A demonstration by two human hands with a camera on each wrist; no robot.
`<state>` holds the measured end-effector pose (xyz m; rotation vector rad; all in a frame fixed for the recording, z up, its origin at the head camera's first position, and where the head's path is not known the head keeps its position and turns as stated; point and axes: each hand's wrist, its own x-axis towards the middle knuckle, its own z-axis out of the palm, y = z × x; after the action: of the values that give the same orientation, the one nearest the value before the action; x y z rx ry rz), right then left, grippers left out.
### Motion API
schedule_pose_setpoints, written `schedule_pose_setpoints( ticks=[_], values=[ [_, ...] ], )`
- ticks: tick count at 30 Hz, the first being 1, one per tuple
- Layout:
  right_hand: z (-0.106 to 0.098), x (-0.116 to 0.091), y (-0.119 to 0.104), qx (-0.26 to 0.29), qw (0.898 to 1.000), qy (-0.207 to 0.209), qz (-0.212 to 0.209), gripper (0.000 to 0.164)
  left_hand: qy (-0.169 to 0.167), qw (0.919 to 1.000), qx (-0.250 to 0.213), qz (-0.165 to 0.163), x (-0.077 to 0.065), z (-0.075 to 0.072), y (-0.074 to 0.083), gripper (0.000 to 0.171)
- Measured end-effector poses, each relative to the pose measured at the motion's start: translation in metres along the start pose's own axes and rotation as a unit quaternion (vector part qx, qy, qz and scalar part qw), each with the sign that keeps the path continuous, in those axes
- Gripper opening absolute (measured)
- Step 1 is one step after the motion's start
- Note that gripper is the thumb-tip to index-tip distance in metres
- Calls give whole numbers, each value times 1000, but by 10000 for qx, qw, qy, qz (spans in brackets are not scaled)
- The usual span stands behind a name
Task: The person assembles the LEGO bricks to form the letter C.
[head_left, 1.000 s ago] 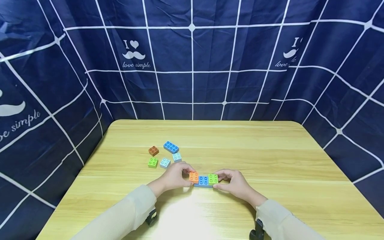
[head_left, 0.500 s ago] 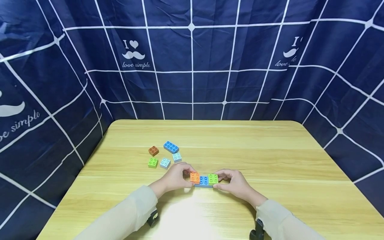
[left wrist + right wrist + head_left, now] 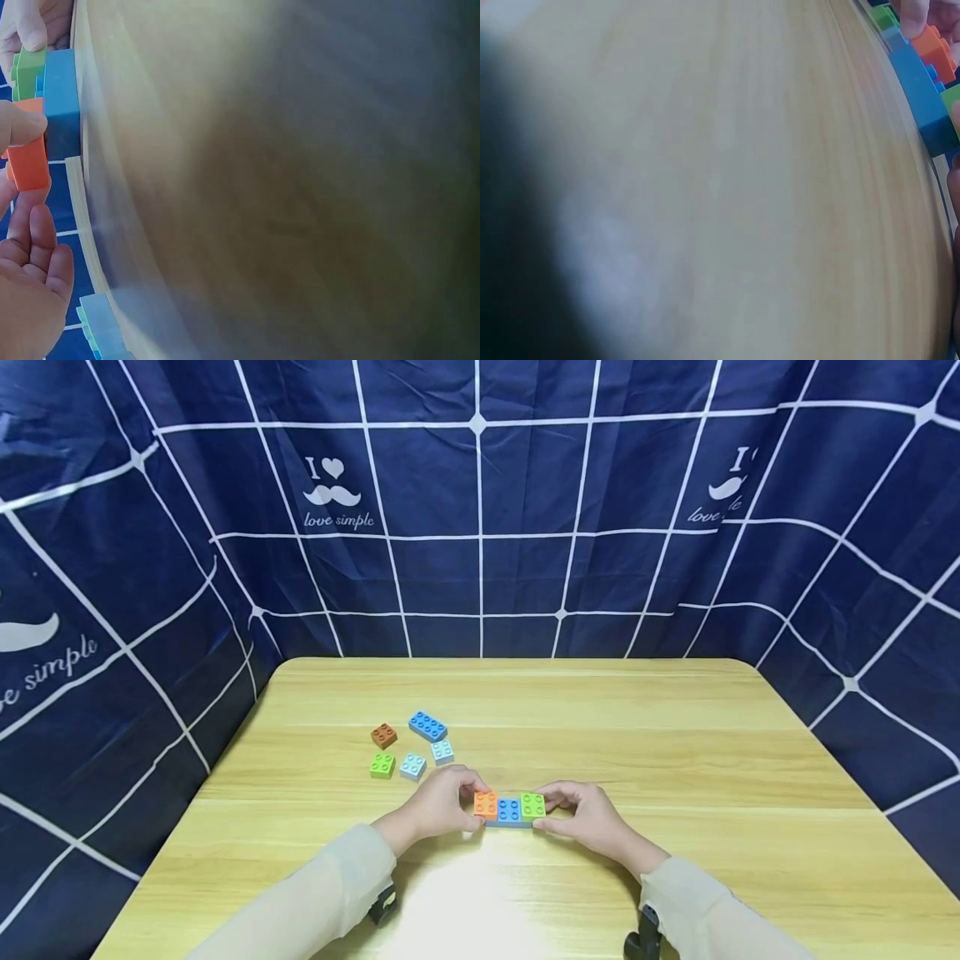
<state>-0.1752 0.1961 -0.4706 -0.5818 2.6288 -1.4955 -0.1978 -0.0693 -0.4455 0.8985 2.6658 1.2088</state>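
Two hands work on one small stack of bricks near the front of the wooden table (image 3: pixel 675 752). The left hand (image 3: pixel 435 806) pinches the orange brick (image 3: pixel 485 804) between thumb and curled fingertips; the right hand (image 3: pixel 588 814) grips the green brick (image 3: pixel 532 807) and the end of the long blue brick (image 3: pixel 509 812) beneath it in the same curled pinch. Both small bricks sit on top of the blue one, which lies between the two sets of fingertips and rests on the table. Judging from the left wrist view, the orange brick (image 3: pixel 28 161) is not fully level with the blue brick (image 3: pixel 61 101), so seating it well calls for straight downward pressure with studs aligned, while the right fingers brace the base against sliding. Five loose bricks (image 3: pixel 412 747) lie beyond the left fingertips, apart from them.
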Motion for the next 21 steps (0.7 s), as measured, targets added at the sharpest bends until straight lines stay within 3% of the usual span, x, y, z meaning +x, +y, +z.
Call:
schedule_pose_setpoints(
  ticks=[6, 12, 17, 21],
  values=[
    [1, 0, 0, -38, 10000, 19, 35, 39, -26, 10000, 83, 27, 0, 0, 0, 33],
    [-1, -1, -1, 19, 9999, -15, 161, 40, -111, 9998, -137, 87, -2, 0, 0, 33],
    [-2, -2, -3, 6, 9999, -28, 125, 39, -50, 9992, -385, 124, -5, -7, -6, 48],
    [-3, -1, -6, 25, 10000, -37, 71, 38, 143, 9978, -596, 263, -12, -22, -16, 58]
  ],
)
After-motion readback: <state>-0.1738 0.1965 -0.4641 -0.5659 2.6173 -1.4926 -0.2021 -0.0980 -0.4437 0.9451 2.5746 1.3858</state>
